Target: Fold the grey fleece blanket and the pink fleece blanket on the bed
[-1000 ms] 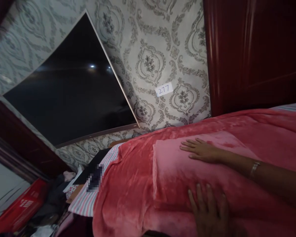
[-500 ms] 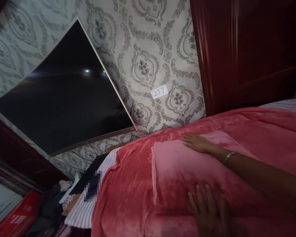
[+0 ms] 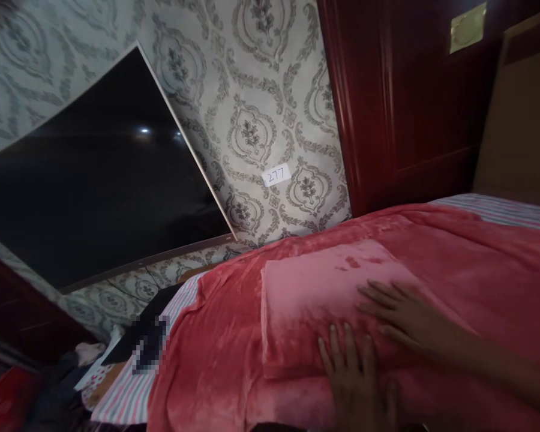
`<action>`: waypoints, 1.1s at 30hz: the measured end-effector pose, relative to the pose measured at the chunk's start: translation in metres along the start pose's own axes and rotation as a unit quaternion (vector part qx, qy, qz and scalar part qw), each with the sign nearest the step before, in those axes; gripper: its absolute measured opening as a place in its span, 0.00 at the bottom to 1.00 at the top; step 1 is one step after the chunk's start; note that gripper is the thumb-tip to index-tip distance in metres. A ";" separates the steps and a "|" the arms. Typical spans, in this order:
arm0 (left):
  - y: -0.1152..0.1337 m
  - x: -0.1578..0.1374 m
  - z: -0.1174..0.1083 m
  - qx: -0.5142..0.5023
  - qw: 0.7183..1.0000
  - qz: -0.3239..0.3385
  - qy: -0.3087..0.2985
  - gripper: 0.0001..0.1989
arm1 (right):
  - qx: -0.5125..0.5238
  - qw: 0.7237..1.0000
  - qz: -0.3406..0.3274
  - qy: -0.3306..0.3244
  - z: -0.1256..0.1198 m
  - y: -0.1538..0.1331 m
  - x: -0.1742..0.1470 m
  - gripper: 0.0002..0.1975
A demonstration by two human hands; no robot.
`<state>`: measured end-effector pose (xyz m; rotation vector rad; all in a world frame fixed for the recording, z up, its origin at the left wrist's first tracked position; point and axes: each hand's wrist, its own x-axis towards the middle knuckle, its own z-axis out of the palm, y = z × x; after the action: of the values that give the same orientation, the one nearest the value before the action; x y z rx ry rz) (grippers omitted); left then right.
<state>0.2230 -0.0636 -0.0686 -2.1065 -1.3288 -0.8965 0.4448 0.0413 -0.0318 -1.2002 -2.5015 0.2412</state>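
A pink-red plush blanket [image 3: 207, 372] is spread over the bed. On it lies a flat, rectangular folded piece of the same plush [image 3: 306, 282], with a paler top and a few dark red smudges in the pile near its far side. My left hand [image 3: 353, 375] rests on the near part of the fold, fingers stretched and slightly apart. Just right of it, my right hand [image 3: 400, 312] lies palm down across the fold with its fingers spread. Neither hand grasps anything. I cannot tell whether the folded piece is joined to the blanket beneath.
Striped bedding [image 3: 126, 390] shows at the bed's left edge and again at the far right. A large television [image 3: 99, 180] stands against the patterned wall, beside a paper label [image 3: 276, 174] reading 277. Dark red wooden panelling [image 3: 400, 108] rises behind the bed. Clothes [image 3: 58, 384] lie heaped lower left.
My right hand has slid from the fold's far edge back toward my left hand, uncovering the smudged area. My left hand stays on the fold. The view has turned a little to the right.
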 end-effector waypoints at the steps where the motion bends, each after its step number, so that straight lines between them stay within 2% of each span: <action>1: -0.001 0.002 -0.001 -0.017 1.000 -0.016 0.003 0.37 | -0.002 1.000 0.009 0.003 0.004 0.001 -0.011 0.31; 4: -0.010 0.028 -0.017 -0.085 0.994 -0.059 -0.038 0.21 | -0.021 0.999 0.017 0.042 0.019 0.002 -0.028 0.31; 5: -0.013 0.044 -0.025 -0.113 0.989 -0.062 -0.076 0.18 | -0.034 0.997 0.012 0.070 0.024 0.001 -0.030 0.31; 8: -0.020 0.107 -0.041 -0.191 0.949 -0.035 -0.250 0.23 | -0.082 0.981 -0.019 0.174 0.037 -0.003 -0.029 0.28; 10: -0.020 0.149 -0.036 -0.220 0.912 0.032 -0.344 0.25 | -0.112 0.968 -0.040 0.223 0.042 -0.005 -0.027 0.28; 13: -0.018 0.195 -0.003 -0.205 0.858 0.131 -0.453 0.29 | -0.142 0.957 -0.063 0.247 0.041 -0.007 -0.025 0.28; 15: -0.018 0.212 0.029 -0.176 0.847 0.178 -0.469 0.31 | -0.143 0.955 -0.066 0.250 0.038 -0.008 -0.025 0.30; 17: -0.020 0.224 0.060 -0.155 0.851 0.210 -0.455 0.31 | -0.138 0.955 -0.063 0.256 0.035 -0.010 -0.026 0.32; 19: -0.024 0.234 0.086 -0.143 0.857 0.218 -0.445 0.32 | -0.131 0.955 -0.056 0.259 0.032 -0.012 -0.027 0.33; 21: -0.030 0.245 0.105 -0.135 0.862 0.197 -0.446 0.32 | -0.116 0.959 -0.048 0.253 0.030 -0.015 -0.028 0.33; 24: -0.034 0.262 0.124 -0.133 0.872 0.131 -0.452 0.33 | -0.094 0.965 -0.035 0.242 0.026 -0.020 -0.030 0.34; 28: -0.032 0.277 0.142 -0.134 0.873 0.045 -0.467 0.33 | -0.115 0.961 -0.029 0.250 0.022 -0.023 -0.031 0.35; 33: -0.029 0.280 0.156 -0.128 0.889 0.005 -0.440 0.32 | -0.151 0.948 -0.043 0.276 0.021 -0.022 -0.030 0.37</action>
<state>0.3250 0.2224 0.0379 -2.8883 -1.6540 -0.0446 0.4381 0.0042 -0.0521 -1.0716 -2.1225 -0.4584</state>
